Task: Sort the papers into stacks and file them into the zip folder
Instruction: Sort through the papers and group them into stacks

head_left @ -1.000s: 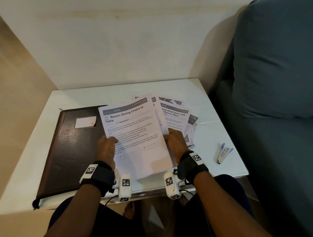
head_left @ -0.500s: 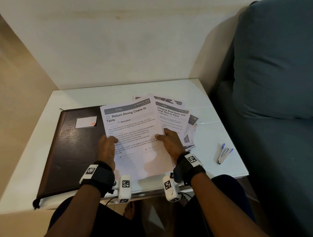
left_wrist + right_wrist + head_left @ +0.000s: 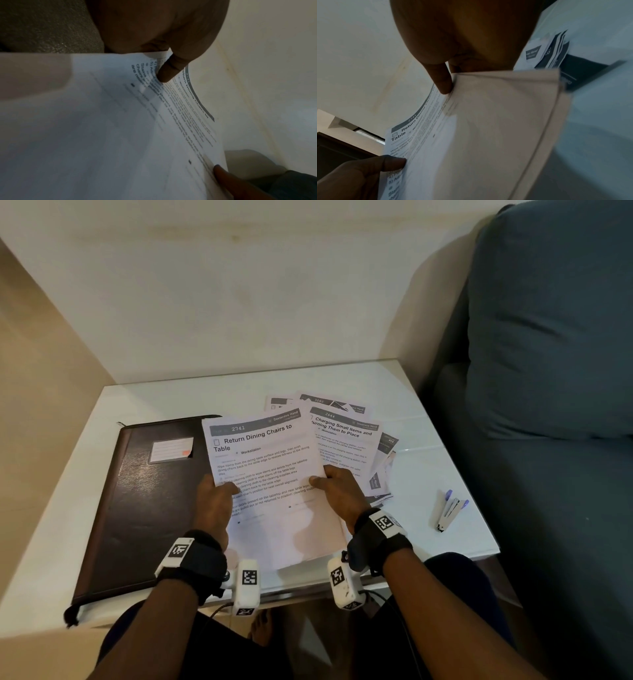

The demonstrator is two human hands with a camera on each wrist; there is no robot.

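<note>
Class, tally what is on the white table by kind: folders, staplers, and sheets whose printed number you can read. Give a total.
Folders: 1, the folder.
Staplers: 1, the stapler.
Numbered sheets: 3, sheet 2741, sheet 2644 and sheet 3062.
Total: 5. Other sheets lie partly hidden.

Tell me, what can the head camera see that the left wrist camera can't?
Only the head view shows the brown folder lying shut on the table, the other papers spread out beside it, the stapler and the blue sofa. Only the left wrist view shows, up close, the left thumb pressing on the print. Both show the "Return Dining Chairs" sheet, held by the left hand at one side and the right hand at the other.
</note>
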